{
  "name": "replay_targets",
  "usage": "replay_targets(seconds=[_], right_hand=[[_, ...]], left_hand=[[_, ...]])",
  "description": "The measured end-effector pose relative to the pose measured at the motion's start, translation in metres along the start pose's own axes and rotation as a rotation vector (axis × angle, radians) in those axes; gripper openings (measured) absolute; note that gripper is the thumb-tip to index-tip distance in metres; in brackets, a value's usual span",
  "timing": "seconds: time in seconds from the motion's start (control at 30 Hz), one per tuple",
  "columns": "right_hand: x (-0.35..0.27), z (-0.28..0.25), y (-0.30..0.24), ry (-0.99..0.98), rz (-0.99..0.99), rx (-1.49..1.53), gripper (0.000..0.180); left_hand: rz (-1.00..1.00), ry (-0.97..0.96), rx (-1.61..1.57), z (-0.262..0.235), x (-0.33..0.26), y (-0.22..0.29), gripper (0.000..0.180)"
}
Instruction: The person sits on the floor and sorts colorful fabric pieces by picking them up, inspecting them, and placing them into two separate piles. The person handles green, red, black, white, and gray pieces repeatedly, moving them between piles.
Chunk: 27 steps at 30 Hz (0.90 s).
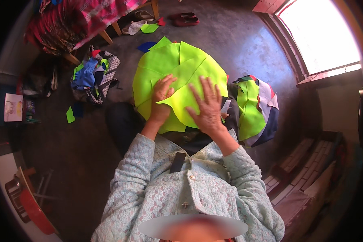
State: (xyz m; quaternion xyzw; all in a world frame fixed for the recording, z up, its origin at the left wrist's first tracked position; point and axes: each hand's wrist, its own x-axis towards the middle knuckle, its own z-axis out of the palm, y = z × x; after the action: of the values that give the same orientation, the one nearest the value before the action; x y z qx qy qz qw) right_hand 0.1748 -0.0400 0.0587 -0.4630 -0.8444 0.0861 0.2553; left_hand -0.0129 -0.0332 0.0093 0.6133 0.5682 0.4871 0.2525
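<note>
A round layer of overlapping neon yellow-green fabric pieces (165,64) lies in front of me at lap height; what bears it is hidden. My right hand (207,105) rests on the fabric with its fingers spread, holding nothing. My left hand (162,94) is on the left part of the pile, its palm and thumb partly under the raised edge of one loose piece (181,105). The left fingers are stretched out over the fabric. Close by on the right stands a round bundle (250,107) of neon, grey, red and navy cloth.
A checked bag (111,62) stuffed with blue and green scraps sits on the floor at left. Neon scraps (70,115) and dark red shoes (184,19) lie about. A bed with a pink cover (80,28) is at far left, a bright doorway (320,36) at far right.
</note>
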Motion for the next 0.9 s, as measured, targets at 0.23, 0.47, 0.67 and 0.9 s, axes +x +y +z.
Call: replay_targets(seconds=[0.23, 0.47, 0.67, 0.9], right_hand=[[-0.008, 0.037, -0.001, -0.152, -0.033, -0.109, 0.071], [-0.01, 0.042, 0.002, -0.137, 0.016, -0.069, 0.084], [-0.011, 0.039, 0.006, -0.146, 0.028, -0.003, 0.099], [-0.015, 0.023, 0.017, -0.016, 0.028, 0.234, 0.086]], left_hand=[[-0.209, 0.447, -0.515, -0.059, 0.029, 0.043, 0.026], [0.185, -0.068, 0.364, 0.006, 0.016, 0.025, 0.037], [0.185, -0.214, 0.671, 0.015, 0.009, 0.002, 0.044], [0.203, -0.26, 0.777, 0.015, 0.011, 0.005, 0.05]])
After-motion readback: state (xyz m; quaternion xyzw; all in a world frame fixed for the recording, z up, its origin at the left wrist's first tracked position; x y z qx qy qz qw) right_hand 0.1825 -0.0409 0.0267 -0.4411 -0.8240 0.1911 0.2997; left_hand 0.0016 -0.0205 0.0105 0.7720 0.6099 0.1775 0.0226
